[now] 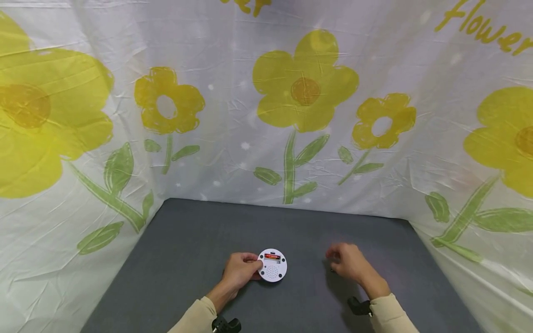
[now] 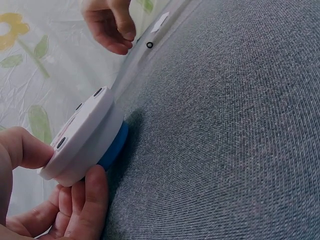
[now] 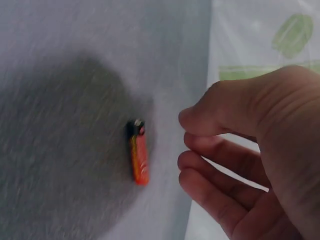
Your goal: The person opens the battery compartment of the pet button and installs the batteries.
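My left hand (image 1: 238, 274) grips the left edge of a round white device (image 1: 273, 268), thumb on top and fingers below. Its upturned face has an open battery compartment with one red battery (image 1: 272, 256) inside, a cluster of small holes, and several dark feet. Seen from the left wrist, the underside has a blue part (image 2: 116, 146) close over the table. Off to the right, my right hand (image 1: 351, 263) hovers with loosely bent fingers, holding nothing. Beside its fingertips in the right wrist view, a loose red battery (image 3: 140, 157) with a black end lies on the table.
A dark grey cloth-covered table (image 1: 200, 231) lies under both hands. White curtain sheeting (image 1: 225, 152) printed with yellow flowers encloses its back and sides. Each wrist wears a black camera mount (image 1: 359, 306) at the beige sleeve.
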`<action>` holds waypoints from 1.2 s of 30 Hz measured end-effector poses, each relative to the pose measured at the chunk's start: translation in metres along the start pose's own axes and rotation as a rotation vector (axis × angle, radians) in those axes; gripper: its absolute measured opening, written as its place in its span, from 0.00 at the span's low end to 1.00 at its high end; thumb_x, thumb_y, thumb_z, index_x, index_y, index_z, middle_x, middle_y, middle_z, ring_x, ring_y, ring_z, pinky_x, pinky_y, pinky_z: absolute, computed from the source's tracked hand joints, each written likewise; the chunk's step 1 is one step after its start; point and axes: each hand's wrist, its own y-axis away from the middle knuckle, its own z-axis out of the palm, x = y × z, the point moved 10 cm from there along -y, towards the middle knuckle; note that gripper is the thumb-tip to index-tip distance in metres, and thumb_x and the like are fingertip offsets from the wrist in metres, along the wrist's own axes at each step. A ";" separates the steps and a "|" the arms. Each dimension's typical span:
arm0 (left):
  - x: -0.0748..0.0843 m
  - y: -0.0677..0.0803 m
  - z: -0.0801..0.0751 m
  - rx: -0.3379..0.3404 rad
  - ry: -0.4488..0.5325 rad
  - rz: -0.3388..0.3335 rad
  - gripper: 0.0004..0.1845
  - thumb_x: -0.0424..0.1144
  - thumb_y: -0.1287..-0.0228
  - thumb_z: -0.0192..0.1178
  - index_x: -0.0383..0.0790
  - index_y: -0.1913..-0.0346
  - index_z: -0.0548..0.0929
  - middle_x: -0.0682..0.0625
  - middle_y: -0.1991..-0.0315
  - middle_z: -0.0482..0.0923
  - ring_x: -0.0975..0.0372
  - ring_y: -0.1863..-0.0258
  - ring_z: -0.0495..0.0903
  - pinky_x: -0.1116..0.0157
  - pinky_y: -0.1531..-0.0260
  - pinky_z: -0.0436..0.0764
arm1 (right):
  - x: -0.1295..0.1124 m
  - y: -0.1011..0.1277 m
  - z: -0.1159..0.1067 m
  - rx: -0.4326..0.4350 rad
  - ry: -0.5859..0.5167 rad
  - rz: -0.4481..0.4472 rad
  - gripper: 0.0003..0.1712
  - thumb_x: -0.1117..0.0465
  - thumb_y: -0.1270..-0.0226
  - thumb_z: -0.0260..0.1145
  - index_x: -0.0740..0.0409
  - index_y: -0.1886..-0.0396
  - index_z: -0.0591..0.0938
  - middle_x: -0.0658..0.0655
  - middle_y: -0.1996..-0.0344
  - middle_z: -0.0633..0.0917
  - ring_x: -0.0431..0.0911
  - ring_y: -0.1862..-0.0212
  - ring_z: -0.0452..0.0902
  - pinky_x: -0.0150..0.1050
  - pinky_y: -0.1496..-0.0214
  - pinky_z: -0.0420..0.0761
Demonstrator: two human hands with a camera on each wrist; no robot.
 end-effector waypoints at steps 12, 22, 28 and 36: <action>-0.001 0.000 0.000 -0.003 -0.004 -0.008 0.15 0.30 0.39 0.68 0.25 0.51 0.87 0.44 0.64 0.89 0.60 0.68 0.89 0.61 0.67 0.94 | 0.008 0.011 0.010 -0.077 0.062 -0.050 0.13 0.75 0.49 0.78 0.56 0.65 0.91 0.51 0.67 0.90 0.47 0.65 0.87 0.41 0.65 0.87; -0.002 0.000 -0.001 0.005 -0.010 -0.016 0.15 0.30 0.39 0.69 0.25 0.50 0.87 0.44 0.63 0.89 0.60 0.68 0.89 0.61 0.67 0.94 | 0.011 0.014 0.011 -0.020 0.082 -0.114 0.14 0.75 0.54 0.79 0.56 0.68 0.91 0.51 0.69 0.89 0.47 0.66 0.87 0.41 0.64 0.87; -0.001 0.000 -0.001 0.005 -0.006 -0.016 0.16 0.30 0.39 0.69 0.24 0.50 0.87 0.43 0.63 0.89 0.60 0.68 0.89 0.61 0.67 0.93 | 0.010 0.015 0.011 -0.005 0.062 -0.121 0.12 0.73 0.52 0.79 0.55 0.71 0.89 0.49 0.71 0.87 0.43 0.69 0.83 0.38 0.67 0.84; -0.002 0.000 -0.001 0.005 -0.008 -0.013 0.16 0.30 0.39 0.69 0.24 0.50 0.87 0.43 0.63 0.89 0.60 0.68 0.89 0.61 0.67 0.93 | 0.012 0.015 0.013 -0.012 0.038 -0.030 0.11 0.72 0.48 0.78 0.53 0.71 0.89 0.48 0.73 0.86 0.36 0.71 0.77 0.36 0.70 0.79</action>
